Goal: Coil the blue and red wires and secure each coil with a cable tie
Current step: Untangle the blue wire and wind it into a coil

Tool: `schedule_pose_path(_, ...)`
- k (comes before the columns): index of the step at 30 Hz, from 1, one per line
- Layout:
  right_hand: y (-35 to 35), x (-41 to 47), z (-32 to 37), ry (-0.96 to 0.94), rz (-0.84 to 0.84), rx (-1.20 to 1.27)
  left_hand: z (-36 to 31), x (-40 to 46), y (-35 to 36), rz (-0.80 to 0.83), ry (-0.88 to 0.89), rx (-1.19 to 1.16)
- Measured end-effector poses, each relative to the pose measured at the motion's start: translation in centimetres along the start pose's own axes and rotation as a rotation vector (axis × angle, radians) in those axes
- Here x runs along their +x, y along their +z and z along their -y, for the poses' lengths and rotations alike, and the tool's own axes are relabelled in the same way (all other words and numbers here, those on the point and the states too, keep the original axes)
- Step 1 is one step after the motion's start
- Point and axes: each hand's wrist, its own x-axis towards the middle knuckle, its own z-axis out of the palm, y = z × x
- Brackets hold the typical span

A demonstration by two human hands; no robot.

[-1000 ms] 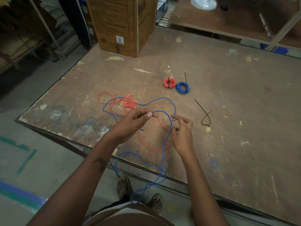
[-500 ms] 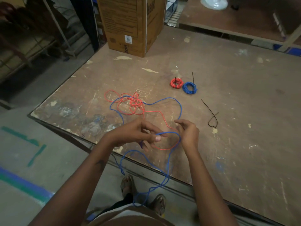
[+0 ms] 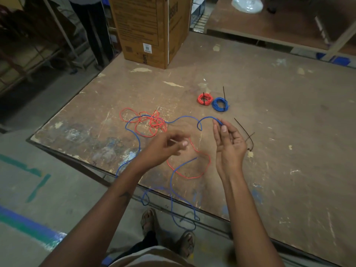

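Meanwhile right hand pinches blue wire; left hand blurred.

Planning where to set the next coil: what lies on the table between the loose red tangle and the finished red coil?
In the head view, only a blue wire arcs across between the red tangle and the red coil; otherwise bare tabletop.

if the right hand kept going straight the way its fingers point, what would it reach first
Probably the tied blue coil. The right hand pinches the loose blue wire, fingers aimed up and slightly left across the table. Depth is unclear, so it might pass above the coil.
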Motion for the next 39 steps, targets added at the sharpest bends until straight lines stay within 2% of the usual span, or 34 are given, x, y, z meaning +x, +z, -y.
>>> schedule_pose_path(2,0.6,-0.3,0.7,0.038,0.018,0.113,0.9,0.8,-0.5,-0.14,0.084,0.153)
schedule_pose_path(4,1.3,-0.8,1.4,0.076,0.041,0.184,1.1,1.3,-0.9,-0.203,0.139,0.231)
schedule_pose_path(9,3.2,-2.4,3.1,0.154,0.075,0.278,-0.2,2.3,-0.9,-0.175,0.212,0.257)
schedule_pose_path(13,4.5,-2.9,3.5,0.159,0.1,0.218,-1.7,2.8,-0.6,-0.109,0.317,0.302)
schedule_pose_path(17,5.2,-2.5,3.8,0.125,0.101,0.201,-3.3,2.9,-0.5,-0.113,0.306,0.349)
schedule_pose_path(23,5.0,-2.0,4.0,0.092,0.121,0.133,-4.9,4.1,-2.2,-0.212,0.533,0.686)
schedule_pose_path(27,5.7,-1.6,3.6,0.067,0.011,0.165,-6.2,5.5,-4.1,-0.257,0.589,0.978)
schedule_pose_path(29,5.9,-1.2,3.2,0.047,-0.034,0.206,-6.7,6.2,-5.2,-0.277,0.547,0.979)
schedule_pose_path(32,6.0,-0.5,2.6,0.013,-0.045,0.214,-6.3,6.5,-6.0,-0.257,0.579,0.982)
schedule_pose_path(36,6.1,0.2,1.5,0.012,-0.083,0.159,-5.4,6.0,-6.3,-0.174,0.517,0.812)
schedule_pose_path(39,6.6,0.3,0.9,0.041,-0.098,-0.032,-5.5,6.0,-6.1,-0.144,0.567,0.767)
